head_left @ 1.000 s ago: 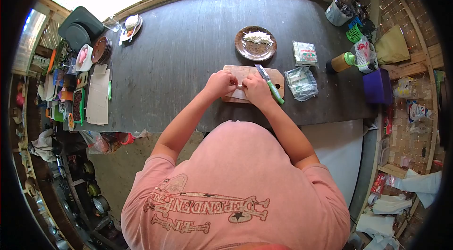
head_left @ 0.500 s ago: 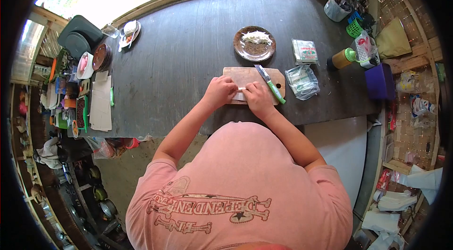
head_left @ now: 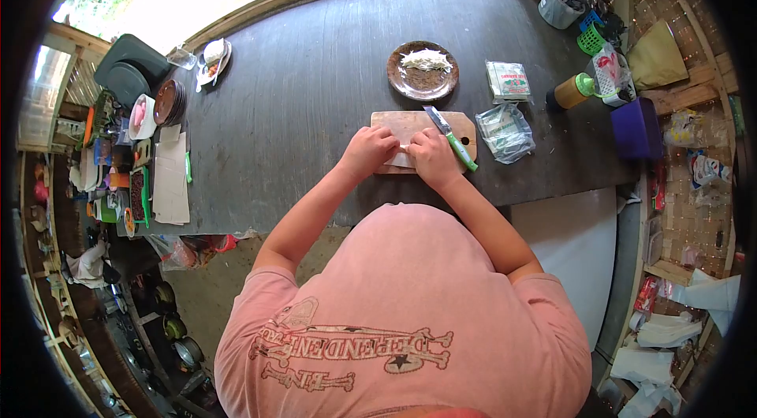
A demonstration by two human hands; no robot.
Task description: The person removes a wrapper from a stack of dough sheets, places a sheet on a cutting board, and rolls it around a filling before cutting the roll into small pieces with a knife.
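A wooden cutting board (head_left: 386, 118) lies on the table in front of me. On it is a small, thin white sheet (head_left: 401, 160), mostly covered by my fingers. My left hand (head_left: 371, 151) grips the sheet's left side with its fingers bent. Opposite it, my right hand (head_left: 433, 156) pinches the right side, and the two sets of fingertips nearly meet. A knife with a green handle (head_left: 462, 152) rests across the board's right part, just beside my right hand. Beyond the board stands a brown plate (head_left: 400, 86) with a heap of white shreds (head_left: 426, 61).
Two plastic-wrapped packets, one nearer (head_left: 505, 132) and one farther (head_left: 509, 82), lie right of the board. A bottle with a green cap (head_left: 569, 91) and a purple container (head_left: 636, 128) stand farther right. Stacked brown plates (head_left: 167, 102) and flat cardboard (head_left: 169, 181) are at the left.
Both hands stay over the board, still closed on the white sheet, with only slight finger movement. The whole view has shifted slightly.
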